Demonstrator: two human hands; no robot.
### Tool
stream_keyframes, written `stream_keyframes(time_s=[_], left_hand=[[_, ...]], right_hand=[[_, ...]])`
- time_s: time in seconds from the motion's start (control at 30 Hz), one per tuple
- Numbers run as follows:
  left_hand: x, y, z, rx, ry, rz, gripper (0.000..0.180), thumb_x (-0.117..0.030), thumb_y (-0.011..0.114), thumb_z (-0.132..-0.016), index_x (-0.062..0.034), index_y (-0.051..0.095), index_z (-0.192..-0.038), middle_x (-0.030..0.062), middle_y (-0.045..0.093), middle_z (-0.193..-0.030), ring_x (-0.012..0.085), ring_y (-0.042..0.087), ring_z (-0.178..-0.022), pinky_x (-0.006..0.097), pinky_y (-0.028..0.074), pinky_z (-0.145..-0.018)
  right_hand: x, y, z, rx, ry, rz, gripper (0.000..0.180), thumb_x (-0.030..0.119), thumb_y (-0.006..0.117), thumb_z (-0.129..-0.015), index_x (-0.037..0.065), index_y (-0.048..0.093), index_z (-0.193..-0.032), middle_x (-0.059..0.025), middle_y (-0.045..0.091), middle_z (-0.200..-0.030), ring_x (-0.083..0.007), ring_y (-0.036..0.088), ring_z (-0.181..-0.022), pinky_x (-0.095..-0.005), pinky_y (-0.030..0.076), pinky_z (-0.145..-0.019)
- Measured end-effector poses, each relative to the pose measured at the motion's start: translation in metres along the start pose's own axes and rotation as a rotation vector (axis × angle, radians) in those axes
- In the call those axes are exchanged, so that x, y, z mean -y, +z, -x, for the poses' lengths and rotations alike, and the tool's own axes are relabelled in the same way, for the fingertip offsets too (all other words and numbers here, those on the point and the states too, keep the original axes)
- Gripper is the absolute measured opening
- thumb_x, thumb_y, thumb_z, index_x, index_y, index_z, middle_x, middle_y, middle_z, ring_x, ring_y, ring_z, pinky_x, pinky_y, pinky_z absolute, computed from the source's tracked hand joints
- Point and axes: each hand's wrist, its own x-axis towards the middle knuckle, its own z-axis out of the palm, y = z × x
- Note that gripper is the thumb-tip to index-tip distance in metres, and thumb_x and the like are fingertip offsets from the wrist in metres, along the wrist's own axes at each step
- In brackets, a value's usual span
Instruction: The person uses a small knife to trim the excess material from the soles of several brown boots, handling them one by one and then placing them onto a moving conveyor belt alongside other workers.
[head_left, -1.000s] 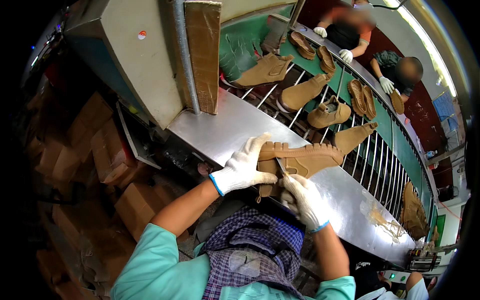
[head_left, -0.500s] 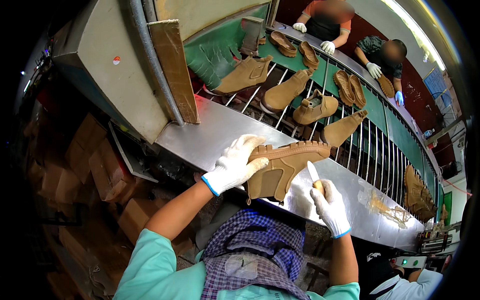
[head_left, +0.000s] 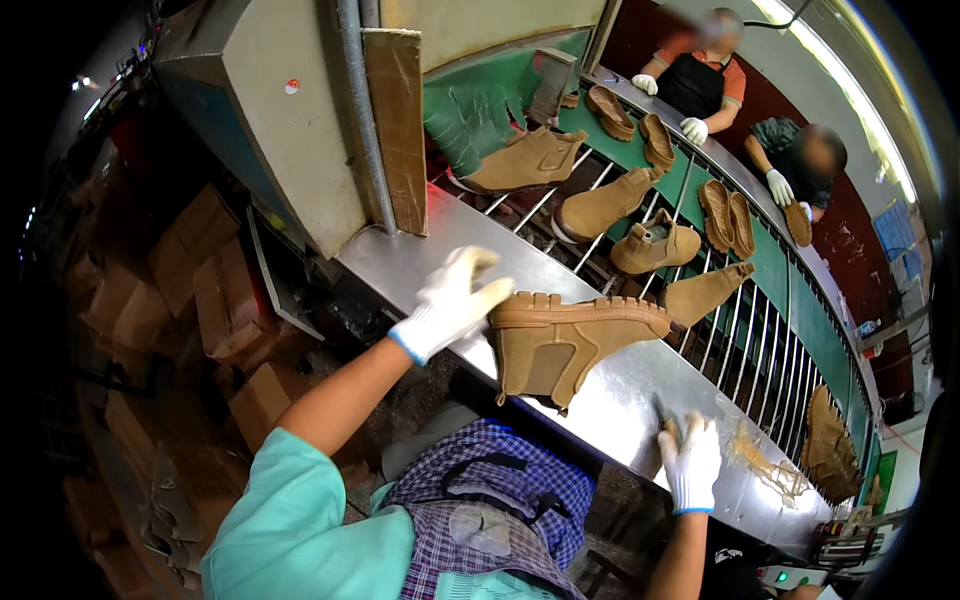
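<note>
From the head camera, the left hand (head_left: 450, 300), in a white knit glove, was closed on the heel end of a tan suede ankle boot with a ridged tan sole (head_left: 570, 340), holding it sole-up over the near edge of the shiny steel desk (head_left: 420, 265). The right hand (head_left: 690, 462), gloved the same, lay flat with fingers spread on the desk's near edge and held nothing that showed. The boot looked assembled, sole already on; whatever trimming or checking remained could not be read from it, and it had not been set among the others. Beyond the desk's far edge, more tan boots (head_left: 600, 205) and loose soles (head_left: 725, 212) rode a curved conveyor of metal rods (head_left: 745, 320) with a green bed. Frayed tan scraps (head_left: 760, 462) lay near the desk's right end. Two other gloved workers stood across the conveyor, and brown cardboard boxes (head_left: 215, 290) were stacked on the floor to the left.
</note>
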Motion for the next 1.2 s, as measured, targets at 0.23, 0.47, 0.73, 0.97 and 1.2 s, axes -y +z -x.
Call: stream_keyframes(time_s=[0.23, 0.47, 0.73, 0.97, 1.2], left_hand=[[0.053, 0.022, 0.092, 0.259, 0.179, -0.701, 0.115, -0.090, 0.051, -0.089, 0.0017, 0.049, -0.158, 0.0287, 0.041, -0.165, 0.0502, 0.022, -0.160, 0.061, 0.002, -0.133], [-0.039, -0.006, 0.034, -0.018, -0.024, 0.293, 0.079, -0.052, 0.086, -0.087, -0.0007, 0.060, -0.141, 0.0250, 0.069, -0.136, 0.0368, 0.063, -0.133, 0.048, 0.051, -0.110], [-0.198, -0.001, -0.016, 0.088, 0.221, -0.199, 0.072, -0.048, 0.088, -0.083, -0.0088, 0.064, -0.138, 0.0192, 0.078, -0.120, 0.0340, 0.076, -0.113, 0.043, 0.057, -0.101], [-0.219, 0.052, -0.032, 0.055, 0.523, -0.182, 0.067, -0.044, 0.087, -0.088, -0.0018, 0.063, -0.134, 0.0207, 0.078, -0.115, 0.0369, 0.077, -0.107, 0.044, 0.060, -0.094], [-0.225, 0.061, -0.015, 0.083, 0.654, -0.091, 0.062, -0.042, 0.086, -0.087, -0.0021, 0.064, -0.130, 0.0208, 0.078, -0.106, 0.0374, 0.078, -0.097, 0.044, 0.062, -0.085]], right_hand=[[0.116, -0.018, -0.135, -0.273, -0.558, -0.258, 0.091, 0.015, 0.095, -0.065, 0.008, 0.055, -0.146, -0.0212, 0.062, -0.137, -0.0420, 0.061, -0.125, -0.0491, 0.051, -0.108], [0.135, -0.006, -0.091, -0.076, -0.337, -0.485, 0.092, 0.038, 0.103, -0.060, 0.002, 0.060, -0.133, -0.0217, 0.069, -0.124, -0.0418, 0.068, -0.115, -0.0480, 0.056, -0.100], [0.119, -0.016, -0.086, -0.262, -0.113, -1.280, 0.054, 0.014, 0.067, -0.104, 0.002, 0.050, -0.154, -0.0206, 0.068, -0.134, -0.0285, 0.071, -0.119, -0.0400, 0.055, -0.106], [0.107, -0.031, -0.111, -0.500, -0.014, -1.469, 0.062, 0.018, 0.059, -0.109, 0.001, 0.035, -0.164, -0.0225, 0.057, -0.148, -0.0282, 0.059, -0.135, -0.0408, 0.048, -0.116], [0.089, -0.077, -0.137, -0.433, 0.039, -1.543, 0.048, 0.030, 0.056, -0.112, 0.000, 0.057, -0.150, -0.0157, 0.065, -0.144, -0.0244, 0.060, -0.134, -0.0352, 0.045, -0.116]])
